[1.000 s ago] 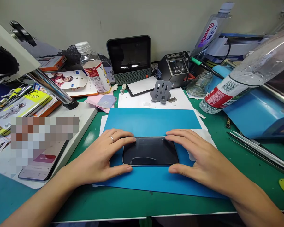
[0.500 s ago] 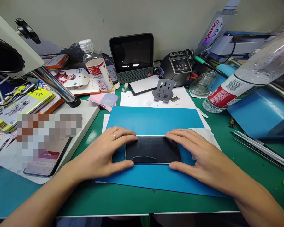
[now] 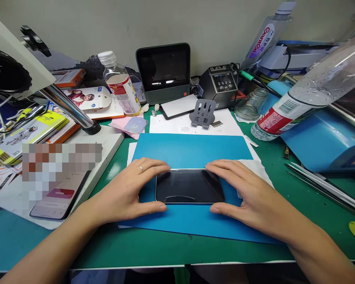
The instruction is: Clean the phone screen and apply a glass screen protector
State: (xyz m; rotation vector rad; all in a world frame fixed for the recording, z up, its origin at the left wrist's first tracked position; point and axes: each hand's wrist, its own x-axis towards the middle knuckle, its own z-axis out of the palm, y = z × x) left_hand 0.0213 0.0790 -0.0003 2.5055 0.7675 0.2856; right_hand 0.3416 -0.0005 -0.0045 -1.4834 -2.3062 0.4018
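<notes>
A black-screened smartphone (image 3: 190, 187) lies face up and lengthwise on the blue mat (image 3: 192, 148), a light curved mark on its glass. My left hand (image 3: 133, 189), wearing a ring, frames the phone's left end, with fingers by the far edge and the thumb just off the near edge. Around the right end is my right hand (image 3: 245, 197) in the same pose, thumb a little clear of the near edge. Both hands have fingers and thumb spread; whether the fingertips touch the far edge is hard to tell.
At left, a lit phone (image 3: 56, 201) rests on a white stand base (image 3: 114, 138). Behind the mat are a smart display (image 3: 164, 67), a drink bottle (image 3: 122, 88) and a grey phone holder (image 3: 203, 114). To the right stand a large plastic bottle (image 3: 279, 114) and tweezers (image 3: 319, 183).
Both thumbs have come slightly away from the phone's near edge. The phone stays on the mat, and the whole view has shifted a little.
</notes>
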